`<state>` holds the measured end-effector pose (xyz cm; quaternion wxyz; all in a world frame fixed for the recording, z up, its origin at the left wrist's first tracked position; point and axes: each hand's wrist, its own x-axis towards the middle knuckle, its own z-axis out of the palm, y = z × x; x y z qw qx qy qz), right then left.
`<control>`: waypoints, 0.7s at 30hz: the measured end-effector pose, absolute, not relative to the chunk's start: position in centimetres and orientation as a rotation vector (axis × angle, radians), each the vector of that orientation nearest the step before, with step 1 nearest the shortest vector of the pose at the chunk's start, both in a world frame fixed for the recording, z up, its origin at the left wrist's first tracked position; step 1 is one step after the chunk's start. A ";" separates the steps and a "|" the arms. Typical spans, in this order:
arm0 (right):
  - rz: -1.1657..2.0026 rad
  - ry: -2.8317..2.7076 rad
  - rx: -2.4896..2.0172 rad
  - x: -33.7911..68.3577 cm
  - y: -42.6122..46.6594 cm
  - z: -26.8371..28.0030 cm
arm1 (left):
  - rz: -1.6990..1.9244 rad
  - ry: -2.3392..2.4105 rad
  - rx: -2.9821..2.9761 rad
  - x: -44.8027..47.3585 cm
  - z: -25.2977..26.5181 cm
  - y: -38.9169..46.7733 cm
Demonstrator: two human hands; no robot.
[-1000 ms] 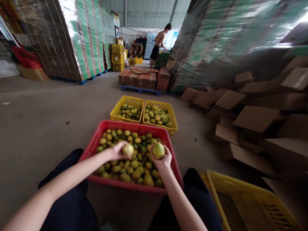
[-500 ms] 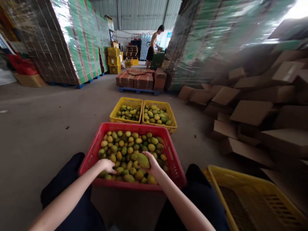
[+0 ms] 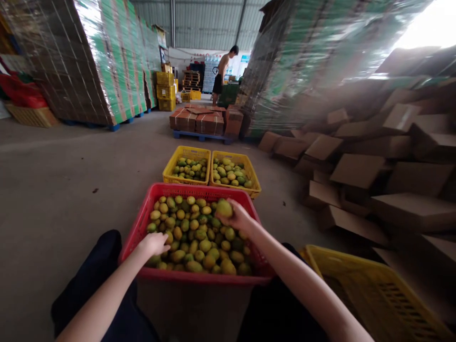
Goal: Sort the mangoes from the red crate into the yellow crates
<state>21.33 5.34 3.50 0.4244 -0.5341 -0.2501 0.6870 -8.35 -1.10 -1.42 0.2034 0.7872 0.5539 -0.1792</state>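
A red crate [image 3: 140, 228] full of yellow-green oval fruit [image 3: 194, 235] stands between my knees. Above its right back part, my right hand [image 3: 238, 216] is closed around one larger yellow-green oval fruit [image 3: 224, 209], lifted over the others. At the crate's left side, my left hand [image 3: 156, 243] hovers low over or touches the fruit, fingers loosely stretched and nothing visible in them. Just beyond the red crate are a left yellow crate [image 3: 167, 173] and a right yellow crate [image 3: 253, 187], both holding similar fruit.
A yellow basket [image 3: 320, 256] is by my right knee. Cardboard boxes [image 3: 358, 171] lie heaped on the right. Farther off are a low pallet of cartons [image 3: 210, 124], tall wrapped stacks [image 3: 121, 61] on either side, and a standing person [image 3: 221, 71].
My right hand has moved the fruit it holds away from me and to the right, toward the crate's back right. My left hand has shifted only slightly. The camera view has turned a little.
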 end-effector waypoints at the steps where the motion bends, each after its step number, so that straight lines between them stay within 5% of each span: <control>1: 1.686 -0.617 -1.346 22.3 7.4 4.9 | -0.489 1.557 2.195 -8.5 -1.4 -1.1; 6: 1.452 -0.625 -1.489 25.9 10.9 6.0 | -0.452 1.545 2.190 -8.7 -1.5 -1.2; 13: 1.647 -0.605 -1.599 26.9 4.1 -0.2 | -0.565 1.508 2.152 -9.1 -3.0 -0.8; 21: 1.618 -0.587 -1.251 27.7 3.3 0.6 | -0.683 1.398 2.126 -7.5 -7.5 1.2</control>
